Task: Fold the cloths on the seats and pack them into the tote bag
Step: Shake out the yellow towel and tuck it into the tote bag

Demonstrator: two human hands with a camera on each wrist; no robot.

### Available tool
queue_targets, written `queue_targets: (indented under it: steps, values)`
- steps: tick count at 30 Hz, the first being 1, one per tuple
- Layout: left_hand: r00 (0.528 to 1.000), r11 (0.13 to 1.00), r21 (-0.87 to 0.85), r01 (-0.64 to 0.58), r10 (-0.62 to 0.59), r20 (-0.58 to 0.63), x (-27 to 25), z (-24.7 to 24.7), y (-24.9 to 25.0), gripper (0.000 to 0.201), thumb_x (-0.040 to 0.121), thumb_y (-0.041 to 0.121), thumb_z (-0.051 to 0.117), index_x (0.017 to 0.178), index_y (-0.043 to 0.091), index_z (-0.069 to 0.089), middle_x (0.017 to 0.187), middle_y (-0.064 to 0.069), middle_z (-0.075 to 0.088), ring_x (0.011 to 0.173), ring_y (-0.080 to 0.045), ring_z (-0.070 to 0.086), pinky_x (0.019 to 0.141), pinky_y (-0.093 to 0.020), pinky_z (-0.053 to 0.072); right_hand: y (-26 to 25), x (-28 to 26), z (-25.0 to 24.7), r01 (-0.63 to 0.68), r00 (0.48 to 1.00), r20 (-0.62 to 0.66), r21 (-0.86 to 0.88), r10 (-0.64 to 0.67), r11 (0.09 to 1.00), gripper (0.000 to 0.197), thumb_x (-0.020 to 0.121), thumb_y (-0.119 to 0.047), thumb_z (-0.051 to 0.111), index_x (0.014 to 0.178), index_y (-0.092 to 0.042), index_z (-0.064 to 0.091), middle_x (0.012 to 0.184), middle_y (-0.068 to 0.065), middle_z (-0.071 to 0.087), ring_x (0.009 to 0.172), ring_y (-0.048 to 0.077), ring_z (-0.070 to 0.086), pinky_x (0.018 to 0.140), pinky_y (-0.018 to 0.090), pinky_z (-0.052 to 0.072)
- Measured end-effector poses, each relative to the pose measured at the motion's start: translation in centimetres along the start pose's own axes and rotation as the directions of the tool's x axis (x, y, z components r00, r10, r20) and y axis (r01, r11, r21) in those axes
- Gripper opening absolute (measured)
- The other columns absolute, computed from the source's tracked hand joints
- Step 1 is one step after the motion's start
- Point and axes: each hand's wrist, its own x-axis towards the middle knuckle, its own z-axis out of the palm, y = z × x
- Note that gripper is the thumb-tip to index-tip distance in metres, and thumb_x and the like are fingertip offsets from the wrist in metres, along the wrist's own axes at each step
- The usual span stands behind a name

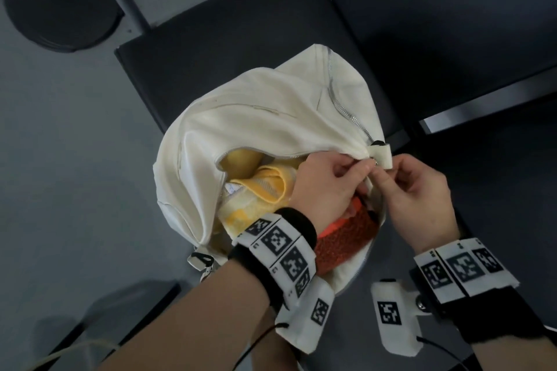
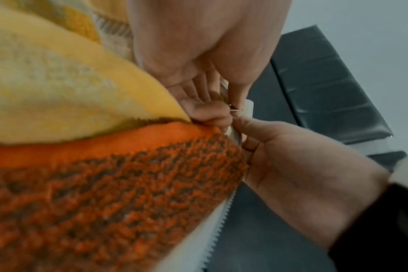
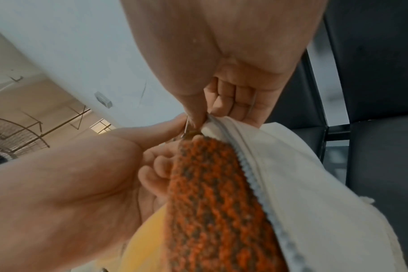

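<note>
A: Two cloths fill the tote on the seat: yellow and orange. Your left hand pinches the zip pull; your right pinches the zip's end.

B: Risk?

A: Orange knit bulges against the teeth; pull hard and you'll likely snag it. Your left hand covers the gap.

left hand: fingers curled, pinching | right hand: fingers curled, pinching | hands touching
</note>
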Motion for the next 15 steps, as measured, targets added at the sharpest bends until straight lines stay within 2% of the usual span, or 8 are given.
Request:
queue_targets:
  steps: [3, 5, 7, 9, 11, 13, 15]
  values:
    - [0.996, 0.979, 0.185, -0.088, 0.091, -0.008, 0.5, -0.1, -0.3, 0.030, 0.095, 0.033, 0.066, 0.076, 0.008, 0.067, 0.062, 0.000, 0.070, 0.042, -0.011, 0.058, 0.049, -0.025, 0.050, 0.1, 0.1, 0.1, 0.008, 1.000, 0.020, 0.002, -0.008, 1.000, 0.027, 0.087, -0.032, 0.069, 0.073, -0.011, 0.060, 0.063, 0.009, 0.063, 0.061, 0.026, 0.062, 0.057, 0.036, 0.051]
    - [0.991, 0.955, 0.267, -0.128, 0.130, 0.010, 0.7, -0.4, -0.3, 0.031, 0.096, 0.033, 0.063, 0.076, 0.009, 0.063, 0.060, 0.000, 0.065, 0.048, -0.013, 0.057, 0.057, -0.031, 0.053, 0.1, 0.0, 0.1, -0.005, 0.999, 0.038, 0.036, 0.003, 0.999, 0.020, 0.088, -0.025, 0.070, 0.076, -0.010, 0.063, 0.066, 0.008, 0.065, 0.065, 0.024, 0.065, 0.062, 0.034, 0.054]
    - [0.990, 0.934, 0.332, -0.134, 0.113, 0.081, 0.8, -0.7, 0.1, 0.034, 0.100, 0.033, 0.054, 0.074, 0.012, 0.058, 0.059, 0.000, 0.058, 0.054, -0.020, 0.056, 0.065, -0.038, 0.054, 0.0, -0.1, 0.0, -0.074, 0.996, 0.053, 0.116, 0.068, 0.991, 0.009, 0.087, -0.019, 0.070, 0.080, -0.013, 0.067, 0.072, 0.010, 0.068, 0.074, 0.025, 0.068, 0.072, 0.035, 0.056]
    - [0.988, 0.906, 0.408, -0.114, 0.060, 0.144, 0.7, -0.8, 0.4, 0.040, 0.103, 0.033, 0.046, 0.067, 0.017, 0.049, 0.060, 0.000, 0.053, 0.063, -0.027, 0.058, 0.070, -0.041, 0.051, 0.0, 0.0, -0.1, -0.184, 0.982, 0.078, 0.167, 0.173, 0.969, 0.012, 0.085, -0.030, 0.069, 0.082, -0.018, 0.069, 0.075, 0.006, 0.070, 0.080, 0.025, 0.069, 0.082, 0.042, 0.056]
    - [0.985, 0.880, 0.459, -0.125, 0.055, 0.162, 0.4, -0.7, 0.3, 0.042, 0.103, 0.031, 0.043, 0.063, 0.018, 0.046, 0.062, 0.000, 0.053, 0.069, -0.028, 0.058, 0.072, -0.041, 0.048, -0.1, 0.2, 0.2, -0.274, 0.958, 0.129, 0.146, 0.256, 0.950, 0.036, 0.079, -0.052, 0.069, 0.077, -0.016, 0.066, 0.072, -0.002, 0.069, 0.077, 0.018, 0.067, 0.082, 0.038, 0.055]
    - [0.983, 0.864, 0.477, -0.161, 0.096, 0.158, 0.0, -0.6, -0.3, 0.037, 0.102, 0.029, 0.044, 0.068, 0.015, 0.054, 0.071, -0.004, 0.061, 0.075, -0.028, 0.060, 0.074, -0.042, 0.047, -0.7, 0.6, 0.8, -0.345, 0.932, 0.164, 0.130, 0.323, 0.930, 0.052, 0.072, -0.064, 0.068, 0.072, -0.012, 0.063, 0.070, -0.003, 0.068, 0.074, 0.014, 0.065, 0.077, 0.033, 0.052]
    - [0.979, 0.858, 0.476, -0.194, 0.139, 0.147, -0.3, -0.6, -1.0, 0.033, 0.101, 0.029, 0.045, 0.077, 0.015, 0.064, 0.081, -0.005, 0.068, 0.081, -0.026, 0.063, 0.078, -0.043, 0.047, -1.2, 0.9, 1.4, -0.372, 0.924, 0.155, 0.146, 0.350, 0.917, 0.052, 0.074, -0.064, 0.067, 0.076, -0.013, 0.068, 0.073, -0.001, 0.071, 0.076, 0.015, 0.066, 0.077, 0.033, 0.052]
